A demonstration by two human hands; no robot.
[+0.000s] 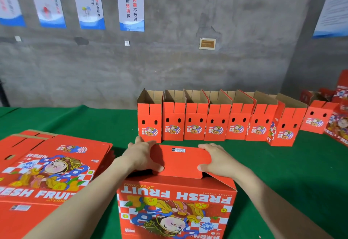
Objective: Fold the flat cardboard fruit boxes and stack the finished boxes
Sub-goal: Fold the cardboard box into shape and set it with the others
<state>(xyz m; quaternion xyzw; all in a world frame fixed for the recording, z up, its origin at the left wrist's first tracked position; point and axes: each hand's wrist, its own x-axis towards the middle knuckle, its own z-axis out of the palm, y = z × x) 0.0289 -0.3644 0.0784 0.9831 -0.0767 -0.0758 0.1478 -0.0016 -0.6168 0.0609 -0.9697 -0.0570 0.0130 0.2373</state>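
Note:
A red "FRESH FRUIT" cardboard box (175, 206) stands upside down in front of me on the green table (94, 124). Its bottom flap (180, 160) with a small barcode label lies across the top. My left hand (142, 156) grips the flap's left edge, thumb on top and fingers curled over the far side. My right hand (216, 160) grips the flap's right edge the same way. A stack of flat unfolded boxes (47, 169) lies at the left. A row of several folded, open-topped boxes (216, 122) stands along the far side.
More red boxes (337, 118) crowd the table's far right end. A grey concrete wall (188, 65) with hanging posters (130, 3) rises just behind the table. Green cloth shows between the flat stack and the row of boxes.

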